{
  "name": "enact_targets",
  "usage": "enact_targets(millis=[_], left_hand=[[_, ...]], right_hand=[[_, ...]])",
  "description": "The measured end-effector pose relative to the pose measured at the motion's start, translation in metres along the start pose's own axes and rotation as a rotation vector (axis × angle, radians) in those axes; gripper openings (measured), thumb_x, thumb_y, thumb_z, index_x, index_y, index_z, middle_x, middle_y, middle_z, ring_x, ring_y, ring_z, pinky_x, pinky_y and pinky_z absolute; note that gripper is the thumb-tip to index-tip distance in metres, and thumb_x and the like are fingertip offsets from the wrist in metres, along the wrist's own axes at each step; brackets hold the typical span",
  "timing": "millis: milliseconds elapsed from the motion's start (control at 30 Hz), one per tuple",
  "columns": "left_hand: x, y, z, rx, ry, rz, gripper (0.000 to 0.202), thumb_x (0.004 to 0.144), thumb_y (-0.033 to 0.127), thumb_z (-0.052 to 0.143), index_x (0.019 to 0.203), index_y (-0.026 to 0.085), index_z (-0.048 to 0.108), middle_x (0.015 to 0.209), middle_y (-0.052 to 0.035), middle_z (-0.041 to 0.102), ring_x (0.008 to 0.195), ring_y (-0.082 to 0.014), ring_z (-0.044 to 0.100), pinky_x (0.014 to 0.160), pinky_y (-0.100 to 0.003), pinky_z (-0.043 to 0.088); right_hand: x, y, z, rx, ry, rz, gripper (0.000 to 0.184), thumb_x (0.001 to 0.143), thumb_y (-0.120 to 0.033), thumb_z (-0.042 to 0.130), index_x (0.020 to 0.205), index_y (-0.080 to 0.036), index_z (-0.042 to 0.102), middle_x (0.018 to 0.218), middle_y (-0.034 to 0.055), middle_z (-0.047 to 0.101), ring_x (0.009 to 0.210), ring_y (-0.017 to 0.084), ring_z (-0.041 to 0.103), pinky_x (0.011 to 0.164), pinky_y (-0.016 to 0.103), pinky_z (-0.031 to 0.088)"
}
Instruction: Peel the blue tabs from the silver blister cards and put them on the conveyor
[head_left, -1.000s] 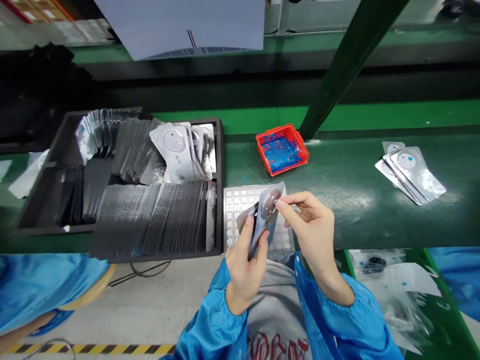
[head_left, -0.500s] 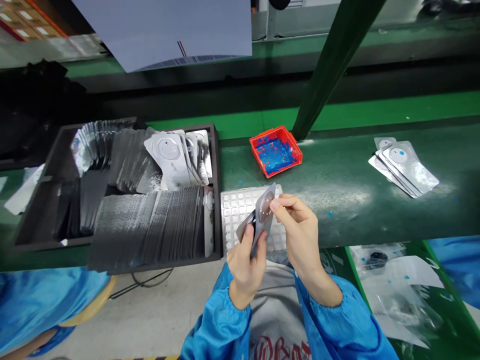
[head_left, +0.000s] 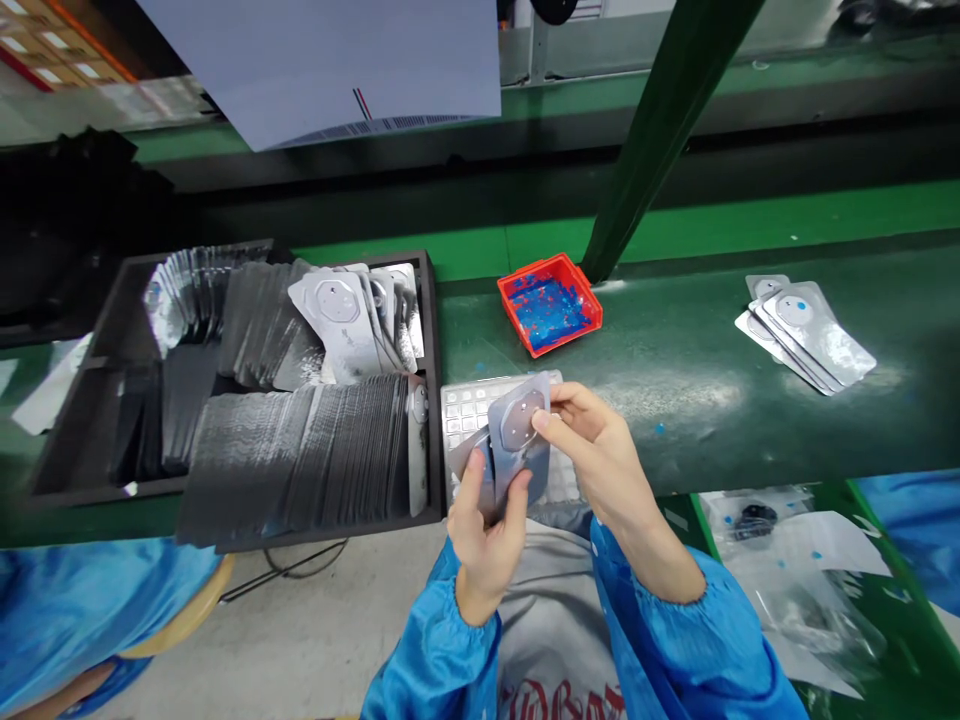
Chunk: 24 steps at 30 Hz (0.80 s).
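My left hand (head_left: 489,540) is closed around the lower part of a few flat silver plates, fanned slightly apart. The front silver plate (head_left: 517,425) has a rounded outline with several small holes near its top. My right hand (head_left: 592,435) pinches this plate's upper right edge, thumb on its face and fingers behind. Beneath the hands lies a clear plastic tray (head_left: 466,405) with rows of small square pockets, partly hidden by the plates and hands.
To the left, a black divided box (head_left: 433,400) holds many upright plates (head_left: 341,450). A red bin (head_left: 590,333) with small blue pieces stands beyond my hands, beside a slanted green post (head_left: 652,140). More silver plates (head_left: 814,335) lie at right. Plastic bags (head_left: 802,590) sit lower right.
The held plates have turned so the front one faces me more fully and have shifted slightly left. My right thumb still rests on the front plate's face.
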<state>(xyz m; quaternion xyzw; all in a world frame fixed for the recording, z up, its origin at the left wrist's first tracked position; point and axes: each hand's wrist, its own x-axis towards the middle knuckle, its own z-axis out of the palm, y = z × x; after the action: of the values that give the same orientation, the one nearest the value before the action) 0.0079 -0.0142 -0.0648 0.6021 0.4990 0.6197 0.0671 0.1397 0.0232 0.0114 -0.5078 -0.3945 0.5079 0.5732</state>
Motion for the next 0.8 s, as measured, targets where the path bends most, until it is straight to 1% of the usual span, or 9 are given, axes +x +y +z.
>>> enact_targets(millis=[100, 167, 300, 367, 467, 533, 600, 700, 800], left_hand=[[0.01, 0.013, -0.004, -0.102, -0.055, -0.18, 0.07, 0.099, 0.028, 0.082, 0.164, 0.03, 0.055, 0.151, -0.0101, 0.073, 0.129, -0.0217, 0.078, 0.102, -0.024, 0.066], [0.018, 0.018, -0.011, -0.133, -0.083, -0.29, 0.069, 0.099, 0.031, 0.082, 0.163, 0.029, 0.056, 0.158, -0.011, 0.068, 0.134, -0.0225, 0.075, 0.105, -0.023, 0.064], [0.032, 0.019, -0.034, -0.141, 0.048, -0.374, 0.06, 0.104, 0.03, 0.074, 0.162, 0.029, 0.059, 0.163, -0.0092, 0.065, 0.137, -0.0238, 0.073, 0.109, -0.027, 0.063], [0.037, 0.017, -0.044, -0.172, 0.138, -0.407, 0.065, 0.105, 0.03, 0.073, 0.166, 0.032, 0.053, 0.164, -0.008, 0.064, 0.135, -0.0264, 0.074, 0.106, -0.032, 0.067], [0.045, 0.013, -0.054, -0.218, 0.228, -0.471, 0.084, 0.103, 0.032, 0.075, 0.175, 0.037, 0.034, 0.167, -0.0084, 0.061, 0.13, -0.0299, 0.077, 0.094, -0.038, 0.072], [0.049, 0.01, -0.057, -0.229, 0.242, -0.527, 0.09, 0.102, 0.035, 0.076, 0.178, 0.038, 0.026, 0.17, -0.009, 0.058, 0.128, -0.0308, 0.078, 0.095, -0.041, 0.073], [0.051, 0.008, -0.058, -0.253, 0.2, -0.595, 0.092, 0.103, 0.038, 0.076, 0.178, 0.038, 0.024, 0.169, -0.0094, 0.059, 0.125, -0.0308, 0.08, 0.099, -0.044, 0.072], [0.052, 0.004, -0.058, -0.304, 0.109, -0.678, 0.09, 0.102, 0.043, 0.076, 0.177, 0.034, 0.027, 0.161, -0.0107, 0.067, 0.124, -0.0322, 0.08, 0.103, -0.046, 0.07], [0.053, 0.004, -0.056, -0.328, 0.031, -0.703, 0.08, 0.103, 0.045, 0.076, 0.172, 0.027, 0.04, 0.148, -0.0129, 0.076, 0.128, -0.0351, 0.079, 0.105, -0.048, 0.069]], right_hand=[[0.005, -0.006, -0.002, -0.104, 0.028, -0.104, 0.022, 0.086, -0.038, 0.088, 0.092, -0.024, 0.073, 0.098, 0.002, 0.077, 0.088, 0.018, 0.07, 0.078, 0.031, 0.06], [0.014, -0.01, -0.002, -0.13, 0.069, -0.164, 0.024, 0.086, -0.039, 0.089, 0.091, -0.024, 0.071, 0.093, 0.0014, 0.076, 0.084, 0.018, 0.07, 0.074, 0.031, 0.059], [0.059, -0.021, 0.012, -0.078, 0.113, -0.294, 0.032, 0.094, -0.05, 0.084, 0.103, -0.026, 0.063, 0.094, 0.0017, 0.076, 0.088, 0.021, 0.076, 0.08, 0.035, 0.064], [0.09, -0.028, 0.033, -0.085, 0.101, -0.454, 0.042, 0.096, -0.056, 0.082, 0.119, -0.029, 0.061, 0.11, 0.0048, 0.077, 0.101, 0.024, 0.078, 0.084, 0.038, 0.066], [0.139, -0.033, 0.077, -0.163, 0.041, -0.662, 0.059, 0.102, -0.06, 0.075, 0.149, -0.036, 0.048, 0.13, 0.0076, 0.072, 0.116, 0.026, 0.076, 0.086, 0.037, 0.066], [0.168, -0.028, 0.108, -0.243, -0.005, -0.697, 0.062, 0.108, -0.056, 0.068, 0.159, -0.038, 0.039, 0.128, 0.0072, 0.071, 0.114, 0.025, 0.076, 0.088, 0.037, 0.066], [0.188, -0.016, 0.13, -0.349, -0.08, -0.703, 0.057, 0.111, -0.051, 0.062, 0.161, -0.035, 0.039, 0.124, 0.0066, 0.072, 0.109, 0.024, 0.077, 0.089, 0.039, 0.067], [0.193, 0.001, 0.137, -0.535, -0.158, -0.804, 0.046, 0.112, -0.045, 0.06, 0.153, -0.028, 0.051, 0.134, 0.0104, 0.07, 0.127, 0.029, 0.071, 0.104, 0.048, 0.065], [0.158, -0.002, 0.11, -0.602, -0.122, -0.962, 0.036, 0.11, -0.035, 0.064, 0.144, -0.025, 0.061, 0.144, 0.0137, 0.067, 0.14, 0.032, 0.064, 0.112, 0.054, 0.061]])
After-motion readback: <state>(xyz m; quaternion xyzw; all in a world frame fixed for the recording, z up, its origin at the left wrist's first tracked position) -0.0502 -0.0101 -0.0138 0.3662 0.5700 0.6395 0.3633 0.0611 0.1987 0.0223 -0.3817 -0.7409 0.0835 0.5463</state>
